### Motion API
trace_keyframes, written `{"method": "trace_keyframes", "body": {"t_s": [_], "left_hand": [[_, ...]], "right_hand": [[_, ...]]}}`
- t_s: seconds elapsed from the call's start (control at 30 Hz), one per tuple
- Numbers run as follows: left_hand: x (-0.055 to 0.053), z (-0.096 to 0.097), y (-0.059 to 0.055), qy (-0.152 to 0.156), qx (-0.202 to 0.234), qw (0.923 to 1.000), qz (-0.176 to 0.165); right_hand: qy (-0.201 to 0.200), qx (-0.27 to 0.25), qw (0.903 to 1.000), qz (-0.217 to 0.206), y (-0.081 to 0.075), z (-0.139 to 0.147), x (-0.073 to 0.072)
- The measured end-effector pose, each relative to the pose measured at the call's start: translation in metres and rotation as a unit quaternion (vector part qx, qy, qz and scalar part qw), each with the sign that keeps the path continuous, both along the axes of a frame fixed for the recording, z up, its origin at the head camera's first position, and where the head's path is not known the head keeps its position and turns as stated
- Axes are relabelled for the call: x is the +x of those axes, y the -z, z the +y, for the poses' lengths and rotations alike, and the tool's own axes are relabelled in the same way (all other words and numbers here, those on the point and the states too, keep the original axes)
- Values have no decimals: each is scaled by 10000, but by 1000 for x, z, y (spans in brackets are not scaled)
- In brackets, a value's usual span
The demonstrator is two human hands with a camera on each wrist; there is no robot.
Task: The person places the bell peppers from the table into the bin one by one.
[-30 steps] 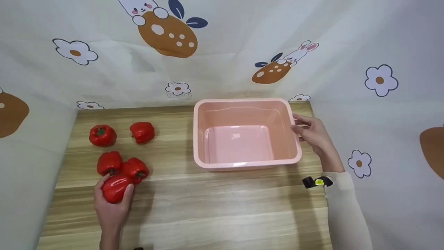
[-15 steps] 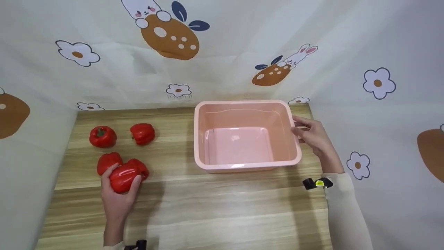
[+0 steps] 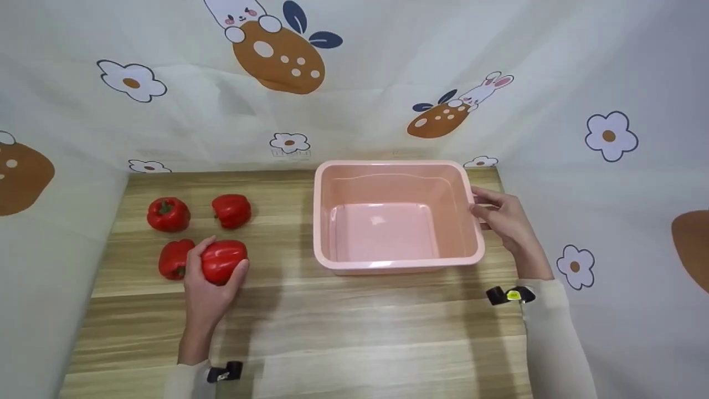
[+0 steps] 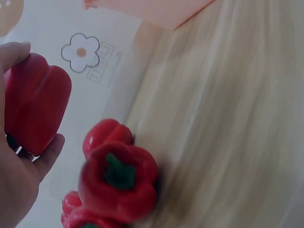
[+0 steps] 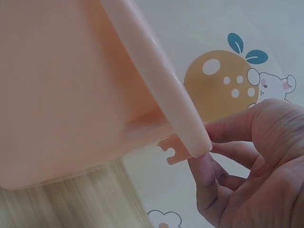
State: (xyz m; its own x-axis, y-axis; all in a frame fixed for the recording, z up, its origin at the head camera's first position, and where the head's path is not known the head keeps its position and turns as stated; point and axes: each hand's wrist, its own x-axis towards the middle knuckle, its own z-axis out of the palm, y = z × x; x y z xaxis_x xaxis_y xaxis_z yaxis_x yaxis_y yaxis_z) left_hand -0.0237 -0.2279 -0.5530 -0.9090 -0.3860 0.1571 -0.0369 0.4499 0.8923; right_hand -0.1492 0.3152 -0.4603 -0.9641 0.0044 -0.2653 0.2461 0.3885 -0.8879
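My left hand (image 3: 209, 293) holds a red bell pepper (image 3: 223, 261) between thumb and fingers. The left wrist view shows this pepper raised above the table, apart from the other peppers. A second pepper (image 3: 176, 259) lies just left of the hand in the head view. Another pepper, with a green stem (image 4: 118, 183), stands out in the left wrist view; in the head view one pepper is hidden behind the held one. At the right, my right hand (image 3: 507, 221) pinches the right rim of a pink plastic basin (image 3: 382, 235), whose inside holds nothing.
Two more red peppers lie at the back left: one stem up (image 3: 169, 214), one on its side (image 3: 231, 210). The wooden tabletop (image 3: 360, 327) extends in front of the basin. Patterned cloth (image 3: 354, 83) hangs behind and along both sides.
My left hand has carried its pepper away from the front left, up and to the right in the head view, over a resting pepper. The right hand stays at the basin's rim.
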Motion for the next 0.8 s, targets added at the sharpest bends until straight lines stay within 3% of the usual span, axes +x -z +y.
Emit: {"method": "trace_keyframes", "body": {"t_s": [0.17, 0.47, 0.8], "left_hand": [[-5, 10, -9, 53, 77, 10000, 18], [-9, 33, -42, 265, 362, 9985, 302], [-29, 52, -56, 755, 500, 9913, 956]], "right_hand": [[-40, 23, 10000, 47, 1, -3, -2], [-85, -60, 9999, 56, 1, -5, -4], [-7, 168, 9999, 40, 0, -1, 1]]}}
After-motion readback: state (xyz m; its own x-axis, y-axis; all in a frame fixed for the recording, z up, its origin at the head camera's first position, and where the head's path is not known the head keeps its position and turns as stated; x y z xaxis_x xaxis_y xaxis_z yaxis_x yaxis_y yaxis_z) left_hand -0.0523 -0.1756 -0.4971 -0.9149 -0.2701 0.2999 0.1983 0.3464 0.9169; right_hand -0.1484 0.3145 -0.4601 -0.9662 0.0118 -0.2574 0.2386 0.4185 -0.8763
